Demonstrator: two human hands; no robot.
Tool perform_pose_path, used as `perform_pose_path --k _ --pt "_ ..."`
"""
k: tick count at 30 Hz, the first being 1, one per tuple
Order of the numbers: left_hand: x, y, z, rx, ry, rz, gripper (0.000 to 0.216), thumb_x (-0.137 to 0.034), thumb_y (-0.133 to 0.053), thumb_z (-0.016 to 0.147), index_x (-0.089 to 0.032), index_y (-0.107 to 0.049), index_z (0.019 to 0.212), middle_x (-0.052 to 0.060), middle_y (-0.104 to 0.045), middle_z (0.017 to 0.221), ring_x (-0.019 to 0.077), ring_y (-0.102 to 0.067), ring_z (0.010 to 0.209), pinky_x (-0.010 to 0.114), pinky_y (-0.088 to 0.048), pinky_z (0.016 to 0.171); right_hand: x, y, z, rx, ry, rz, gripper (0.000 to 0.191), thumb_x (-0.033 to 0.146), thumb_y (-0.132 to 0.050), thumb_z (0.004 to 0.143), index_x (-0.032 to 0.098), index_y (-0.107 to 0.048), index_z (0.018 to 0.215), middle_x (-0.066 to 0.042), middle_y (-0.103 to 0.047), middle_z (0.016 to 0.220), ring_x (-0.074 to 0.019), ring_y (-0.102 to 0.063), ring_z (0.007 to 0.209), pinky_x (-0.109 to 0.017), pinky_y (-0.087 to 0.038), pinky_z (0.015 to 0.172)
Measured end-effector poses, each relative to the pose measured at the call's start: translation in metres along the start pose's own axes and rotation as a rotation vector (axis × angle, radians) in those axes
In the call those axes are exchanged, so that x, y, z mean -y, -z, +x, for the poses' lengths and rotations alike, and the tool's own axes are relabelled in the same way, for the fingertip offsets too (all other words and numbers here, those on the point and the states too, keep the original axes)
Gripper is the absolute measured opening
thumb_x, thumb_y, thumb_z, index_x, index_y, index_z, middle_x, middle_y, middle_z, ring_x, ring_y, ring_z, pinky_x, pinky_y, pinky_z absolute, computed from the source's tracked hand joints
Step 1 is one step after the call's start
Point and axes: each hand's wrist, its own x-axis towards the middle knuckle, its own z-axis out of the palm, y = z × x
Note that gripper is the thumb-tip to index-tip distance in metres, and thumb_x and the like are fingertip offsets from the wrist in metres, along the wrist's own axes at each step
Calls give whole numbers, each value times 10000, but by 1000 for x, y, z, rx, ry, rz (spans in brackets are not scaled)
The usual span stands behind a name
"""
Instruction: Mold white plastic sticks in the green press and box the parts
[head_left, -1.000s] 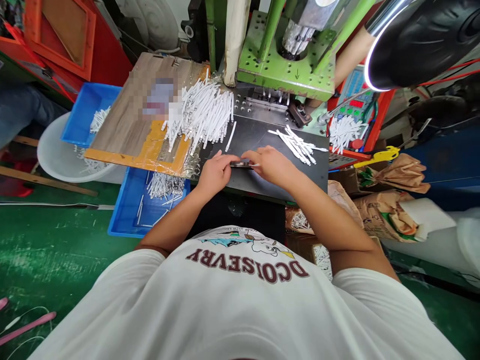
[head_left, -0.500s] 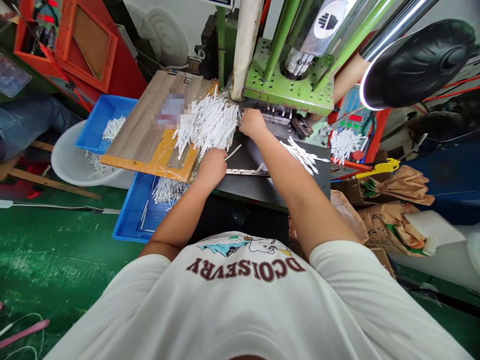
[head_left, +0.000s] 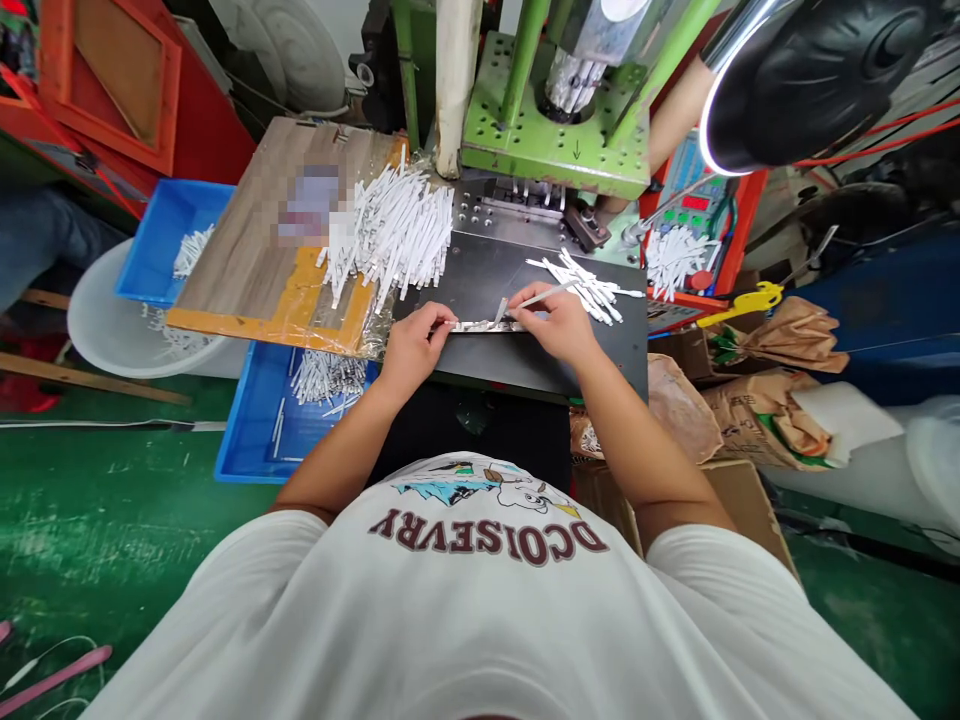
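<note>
A thin metal strip (head_left: pixel 480 326) lay between both hands, on a black plate (head_left: pixel 517 365). Its left end was pinched by the left hand (head_left: pixel 412 350), with the fingers closed on it. The right hand (head_left: pixel 551 325) was held just beside the strip's right end, half closed, and a white stick (head_left: pixel 551 293) was gripped in its fingers and pointed up and to the right. A small pale piece (head_left: pixel 499 312) stood up from the strip near those fingers; what it was could not be told. The step in hand was judged to be the fitting of a stick to the strip, and the next move seemed to call for a steady hold and exact placing.

Beyond the hands, a loose pile (head_left: pixel 585 285) of similar sticks lay on the plate, and a larger heap (head_left: pixel 394 235) was placed on a wooden board (head_left: pixel 225 250) with an orange edge. Further forward stood a green press (head_left: pixel 555 140), and the arm (head_left: pixel 675 110) of another person was seen beside it. To the left, more sticks were held in a blue crate (head_left: pixel 251 440), and another crate (head_left: pixel 169 240) was set near a white basin (head_left: pixel 112 320). Paper sacks (head_left: pixel 772 420) were stacked on the right.
</note>
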Motion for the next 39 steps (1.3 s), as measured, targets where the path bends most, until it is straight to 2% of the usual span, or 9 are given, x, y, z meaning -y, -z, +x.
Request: perform_pose_path --k 4,10,14,18,22,28,33,36,39 --pt "5 -6 -8 -5 -96 137 192 -200 -495 1038 -243 -680 1007 -3 -794 994 162 -731 907 477 -475 1274 4 -2 -14 60 158 -266 174 191 -610 940 228 -773 987 -76 -789 1029 -257 -729 991 -367 -546 899" --pt "-4 3 -7 94 3 192 165 -234 -561 1042 -239 -709 1116 80 -809 1185 229 -742 1135 433 -543 1173 28 1 -13 303 190 -657 316 150 -550 980 235 -789 1168 -116 -793 1174 -296 -730 1047 -358 -494 807" --pt "-6 12 -4 136 71 237 307 -186 -645 978 -248 -704 1273 109 -789 1329 281 -711 1261 475 -522 1185 28 11 -9 337 189 -574 372 185 -532 1013 251 -772 1290 -105 -802 1200 -305 -722 1121 -391 -535 911" --pt "-3 9 5 154 109 232 368 -162 -645 963 -263 -698 1313 94 -813 1267 279 -741 1180 466 -548 1143 -16 43 8 112 131 -452 557 278 -670 953 241 -651 1509 -120 -696 1483 -343 -599 1381 -500 -465 1181" --pt "-3 -2 24 184 92 208 357 -159 -654 945 -267 -707 1280 88 -823 1231 284 -751 1165 467 -559 1129 -62 64 19 -133 -141 -572 642 421 -754 925 173 -648 1508 -216 -633 1495 -432 -506 1412 -604 -404 1199" --pt "-3 -8 30 169 20 152 423 -213 -649 922 -268 -688 1340 96 -811 1237 292 -757 1179 483 -568 1154 -73 63 7 -149 -206 -598 482 451 -642 1022 176 -710 1411 -207 -679 1391 -390 -561 1333 -553 -437 1173" --pt "5 8 32 131 16 30 495 -211 -516 916 -281 -687 1376 82 -750 1418 257 -689 1369 449 -503 1261 -98 98 -28 -523 -337 -435 588 533 -431 1094 192 -616 1535 -194 -637 1544 -337 -554 1459 -538 -408 1263" --pt "4 6 70 210 21 -39 521 -284 -427 979 -229 -666 1438 98 -726 1478 245 -663 1419 433 -472 1287 -115 100 -57 -671 -531 -313 702 621 -327 1088 183 -582 1573 -215 -625 1564 -353 -584 1463 -576 -445 1243" --pt "-3 -20 129 433 -76 75 572 -293 -428 980 -201 -650 1500 99 -667 1579 263 -596 1500 464 -391 1336 -114 76 -72 -640 -591 -270 755 640 -284 1078 188 -521 1634 -219 -591 1609 -361 -566 1505 -599 -429 1262"
